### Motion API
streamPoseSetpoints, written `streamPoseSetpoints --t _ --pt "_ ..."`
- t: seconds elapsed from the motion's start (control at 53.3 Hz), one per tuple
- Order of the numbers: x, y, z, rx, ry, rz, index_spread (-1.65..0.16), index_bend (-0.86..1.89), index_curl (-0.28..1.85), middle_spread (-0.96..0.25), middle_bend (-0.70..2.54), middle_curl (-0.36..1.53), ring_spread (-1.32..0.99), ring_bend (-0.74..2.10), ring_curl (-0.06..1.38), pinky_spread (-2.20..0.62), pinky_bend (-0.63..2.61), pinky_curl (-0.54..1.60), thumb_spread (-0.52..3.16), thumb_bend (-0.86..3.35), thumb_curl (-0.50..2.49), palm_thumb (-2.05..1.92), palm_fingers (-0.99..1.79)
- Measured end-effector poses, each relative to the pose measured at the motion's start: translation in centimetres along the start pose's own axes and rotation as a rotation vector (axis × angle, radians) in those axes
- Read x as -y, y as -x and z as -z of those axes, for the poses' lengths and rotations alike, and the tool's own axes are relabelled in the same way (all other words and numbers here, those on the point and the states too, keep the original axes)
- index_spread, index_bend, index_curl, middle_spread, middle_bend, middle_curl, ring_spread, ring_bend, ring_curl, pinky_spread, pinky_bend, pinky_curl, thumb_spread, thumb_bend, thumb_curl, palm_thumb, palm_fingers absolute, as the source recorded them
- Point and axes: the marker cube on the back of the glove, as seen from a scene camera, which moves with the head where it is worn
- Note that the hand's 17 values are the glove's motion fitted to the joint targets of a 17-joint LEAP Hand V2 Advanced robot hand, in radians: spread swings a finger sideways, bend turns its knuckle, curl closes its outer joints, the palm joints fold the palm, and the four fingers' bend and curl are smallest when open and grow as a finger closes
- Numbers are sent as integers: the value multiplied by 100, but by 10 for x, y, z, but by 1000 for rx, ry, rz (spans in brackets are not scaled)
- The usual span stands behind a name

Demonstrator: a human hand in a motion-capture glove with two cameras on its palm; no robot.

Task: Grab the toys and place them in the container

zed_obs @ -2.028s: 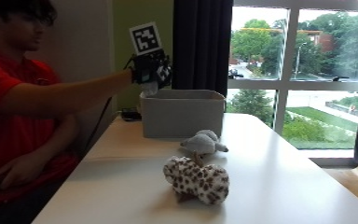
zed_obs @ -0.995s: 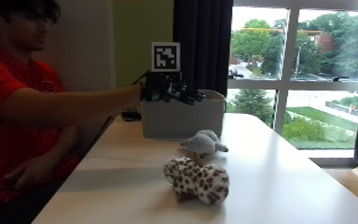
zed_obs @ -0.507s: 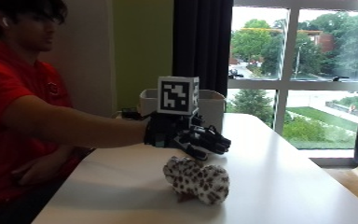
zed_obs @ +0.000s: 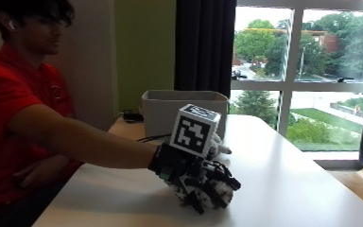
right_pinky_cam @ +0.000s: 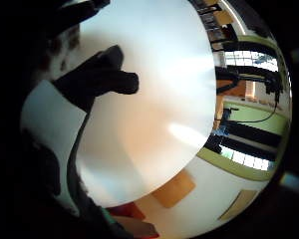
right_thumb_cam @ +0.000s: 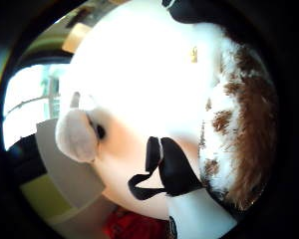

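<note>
On the near surface (zed_obs: 295,189), the spotted toy (zed_obs: 216,195) is covered by the right hand (zed_obs: 194,177), fingers curled round it.

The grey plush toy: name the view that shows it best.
The right thumb side palm view: the grey plush toy lies unobstructed on the table. The outside view shows only a sliver behind the gloved hand; the little finger side view shows none.
</note>
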Motion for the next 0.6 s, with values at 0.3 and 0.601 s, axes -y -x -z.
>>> streamPoseSetpoints --t 0.3,0.601 --pt "6 15 5 -110 112 14 -43 27 37 -4 6 19 -15 109 38 -22 137 40 130 10 39 33 28" --pt "-4 24 4 -202 -146 -24 -43 63 59 -30 45 32 -41 100 36 -42 108 33 97 19 61 67 102"
